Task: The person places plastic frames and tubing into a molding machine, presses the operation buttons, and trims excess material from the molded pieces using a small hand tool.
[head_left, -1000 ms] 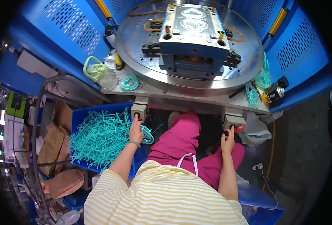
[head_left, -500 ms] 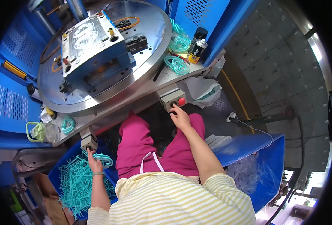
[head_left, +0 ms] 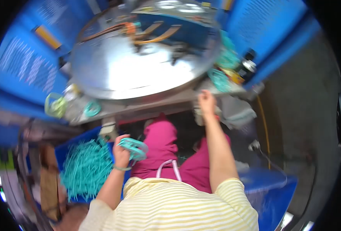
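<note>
The left hand (head_left: 121,154) has its fingers closed on a bundle of teal loops (head_left: 135,148), which sticks out to their right above the person's thigh. The right hand (head_left: 207,102) is raised at the counter's front edge; its fingers look loosely curled, and blur leaves it uncertain whether they hold anything.

Just beyond the left fingers, a pale control box (head_left: 108,129) hangs under the counter. To their left sits a blue bin (head_left: 59,152) heaped with teal sticks (head_left: 86,169), with brown cardboard (head_left: 49,188) farther out. A second control box (head_left: 198,115) lies just below the right fingers, partly covered by that hand and forearm. Right of those fingers are a plastic bag (head_left: 237,113), a teal loop piece (head_left: 219,80) and a black-topped can (head_left: 248,66).

The pale counter (head_left: 139,106) runs beyond both hands, bearing a shiny metal turntable (head_left: 128,79) and, on that, a mold block (head_left: 174,29). Blue perforated panels (head_left: 28,57) rise at either side; well right of the right fingers, a yellow line (head_left: 263,127) crosses the dark floor (head_left: 301,115).

Counted: two control boxes, two blue bins, one green-lidded jug (head_left: 55,106). The gripped loops and the sticks are too blurred to number.
</note>
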`<state>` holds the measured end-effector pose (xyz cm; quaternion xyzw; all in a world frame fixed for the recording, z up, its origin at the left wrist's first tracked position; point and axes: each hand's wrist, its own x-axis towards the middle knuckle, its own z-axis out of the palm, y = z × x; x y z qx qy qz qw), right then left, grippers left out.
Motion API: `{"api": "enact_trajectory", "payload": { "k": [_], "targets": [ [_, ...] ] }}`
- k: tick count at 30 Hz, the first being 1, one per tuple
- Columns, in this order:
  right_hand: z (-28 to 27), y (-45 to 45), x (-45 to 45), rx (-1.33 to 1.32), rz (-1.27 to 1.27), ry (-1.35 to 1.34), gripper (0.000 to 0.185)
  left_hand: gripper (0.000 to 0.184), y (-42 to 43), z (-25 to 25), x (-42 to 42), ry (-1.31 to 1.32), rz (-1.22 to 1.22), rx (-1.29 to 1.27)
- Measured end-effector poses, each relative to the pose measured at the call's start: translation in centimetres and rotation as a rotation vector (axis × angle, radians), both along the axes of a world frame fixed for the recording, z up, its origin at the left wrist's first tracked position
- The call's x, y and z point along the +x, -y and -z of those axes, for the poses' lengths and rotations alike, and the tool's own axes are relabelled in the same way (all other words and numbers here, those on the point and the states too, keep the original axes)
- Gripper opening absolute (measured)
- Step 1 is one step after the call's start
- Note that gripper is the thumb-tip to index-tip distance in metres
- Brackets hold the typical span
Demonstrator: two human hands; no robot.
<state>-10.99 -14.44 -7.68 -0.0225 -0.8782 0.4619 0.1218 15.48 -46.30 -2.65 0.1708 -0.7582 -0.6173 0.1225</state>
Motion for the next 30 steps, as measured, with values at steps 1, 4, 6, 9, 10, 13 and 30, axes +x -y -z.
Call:
{"api": "enact_trajectory", "payload": {
  "k": [1, 4, 6, 9, 10, 13, 30],
  "targets": [
    [0.4, 0.6, -2.0, 0.054, 0.041, 0.042, 0.033, 0.027, -0.1, 0.4, -0.1, 0.006, -0.026, 0.037],
    [1.4, 1.4, -6.0, 0.335, 0.091, 0.081, 0.059, 0.028, -0.5, -0.9, 0.1, 0.043, -0.112, 0.292],
    [-1.1, 2.2, -6.7, 0.451, 0.103, 0.394, 0.068, 0.027, 0.0, -0.2, 0.7, 0.041, -0.185, 0.295],
    [-1.3, 2.2, -8.0, 0.530, 0.145, 0.427, 0.066, 0.016, 0.8, -0.8, 1.5, 0.071, -0.263, 0.419],
    [-1.2, 2.0, -8.6, 0.607, 0.142, 0.461, 0.066, 0.015, 1.1, -1.1, 1.8, 0.114, -0.290, 0.462],
    [-0.7, 1.3, -9.6, 0.694, 0.153, 0.436, 0.052, 0.013, 2.1, -1.2, 2.3, 0.120, -0.341, 0.592],
    [-11.3, 7.3, 13.5, -0.871, -0.482, 0.751, 0.016, 0.028, -0.4, -7.1, 0.9, 0.064, -0.046, 0.796]
  ]
}}
